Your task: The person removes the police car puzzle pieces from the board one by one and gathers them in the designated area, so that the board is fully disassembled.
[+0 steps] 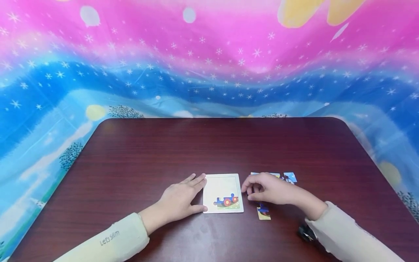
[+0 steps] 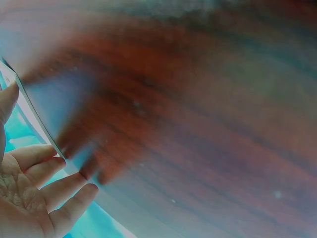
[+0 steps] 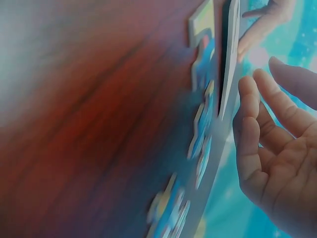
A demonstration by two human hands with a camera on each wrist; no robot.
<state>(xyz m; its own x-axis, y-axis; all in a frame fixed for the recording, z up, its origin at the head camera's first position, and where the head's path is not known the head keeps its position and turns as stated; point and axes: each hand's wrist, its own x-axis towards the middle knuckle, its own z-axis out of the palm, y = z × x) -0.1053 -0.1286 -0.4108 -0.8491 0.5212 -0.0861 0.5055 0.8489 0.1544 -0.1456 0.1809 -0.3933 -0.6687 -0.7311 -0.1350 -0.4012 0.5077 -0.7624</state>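
A square white puzzle board lies on the table. In its lower right corner sit joined jigsaw pieces with red wheels on a blue vehicle. My left hand touches the board's left edge, fingers spread and thumb at the near corner. Just right of the board hovers my right hand, its fingers loosely bent with nothing between them. Loose puzzle pieces lie behind and under that hand, partly hidden by it. One yellow and blue piece shows nearer me. The right wrist view has several pieces edge-on beside the board.
The dark red-brown wooden table has rounded far corners. A pink and blue patterned cloth hangs behind it and along both sides. Something black shows beneath the right sleeve.
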